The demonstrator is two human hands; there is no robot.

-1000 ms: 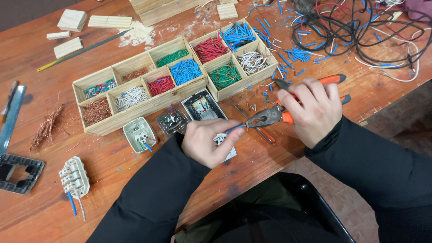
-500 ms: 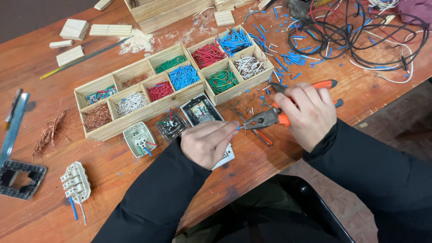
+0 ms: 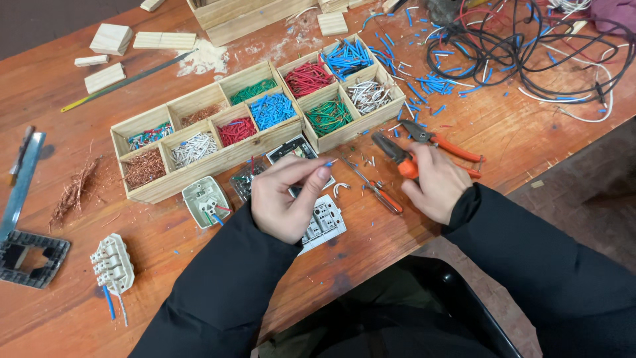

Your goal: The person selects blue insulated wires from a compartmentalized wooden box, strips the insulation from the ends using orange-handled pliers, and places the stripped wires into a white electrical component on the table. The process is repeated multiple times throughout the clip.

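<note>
My left hand (image 3: 285, 199) pinches a short white wire piece with a blue end (image 3: 329, 162) between thumb and fingers, just above a white socket insert (image 3: 324, 224) lying on the wooden table. My right hand (image 3: 434, 184) grips orange-handled pliers (image 3: 396, 154) by the handles, their dark jaws pointing up-left, a short way from the wire piece. A second orange-handled tool (image 3: 437, 140) lies just beyond them. A thin screwdriver (image 3: 379, 192) lies between my two hands.
A wooden divider tray (image 3: 218, 159) holds sorted green, blue, red, white and copper wire bits. Other socket parts (image 3: 205, 199), a white terminal block (image 3: 112, 264) and a dark frame (image 3: 26, 257) lie left. Tangled black cables (image 3: 517, 46) and wood blocks (image 3: 109, 38) sit at the back.
My right hand has drawn the pliers away to the right, off the piece in my left hand. My left hand now holds the short wire piece up by its fingertips.
</note>
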